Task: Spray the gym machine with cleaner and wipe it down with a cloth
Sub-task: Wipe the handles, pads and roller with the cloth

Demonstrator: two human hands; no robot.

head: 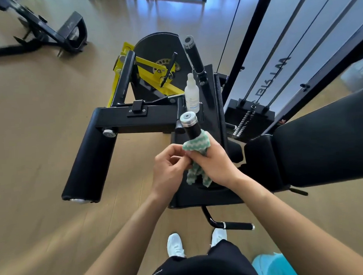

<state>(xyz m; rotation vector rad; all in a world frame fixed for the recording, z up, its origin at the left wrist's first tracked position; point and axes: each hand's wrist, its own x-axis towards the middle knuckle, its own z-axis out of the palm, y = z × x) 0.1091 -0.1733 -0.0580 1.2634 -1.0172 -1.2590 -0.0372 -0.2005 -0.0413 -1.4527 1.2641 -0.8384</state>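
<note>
A black gym machine [134,118] with yellow parts fills the middle of the view. Its near upright handle [189,124], black with a silver cap, rises toward me. My right hand [216,160] grips a green and white zigzag cloth [194,150] wrapped round the lower part of that handle. My left hand [170,167] pinches the cloth's hanging edge just left of the handle. A clear spray bottle [191,94] with a white label stands upright on the machine's seat [213,106], beyond the handle.
A second upright handle [193,53] stands farther back. The padded backrest [322,137] is on the right and the leg roller pad [88,162] on the left. Weight stack and cables [252,113] stand behind. Another bench [47,33] sits far left on the wooden floor.
</note>
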